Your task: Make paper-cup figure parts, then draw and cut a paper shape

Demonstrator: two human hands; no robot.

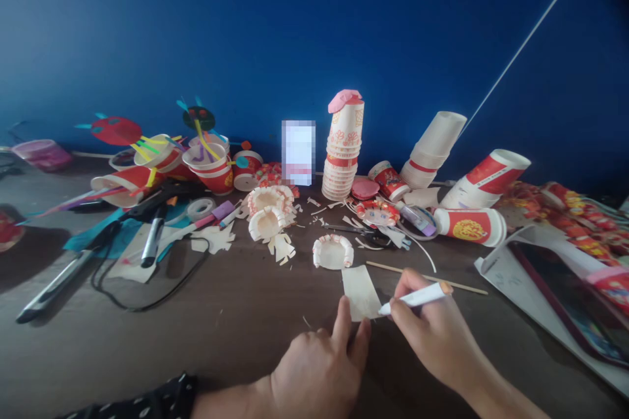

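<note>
Paper (361, 285) lies on the table (236, 340) — from afar I see the left hand (319, 366) pressing it, grasping nothing, the right hand (432, 334) gripping a marker (417, 296) at its corner — no marks discernible, so marking seems barely begun.

left hand (317, 370) low, index finger (342, 324) and thumb (361, 344) extended | right hand (435, 337) pinched, fingers curled | forearms (230, 400) angled inward

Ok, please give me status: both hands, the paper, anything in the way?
Left fingers at near edge of paper. Right fingers hold white marker, tip at paper's near-right corner. Wooden stick close, passing behind right fingers.
</note>
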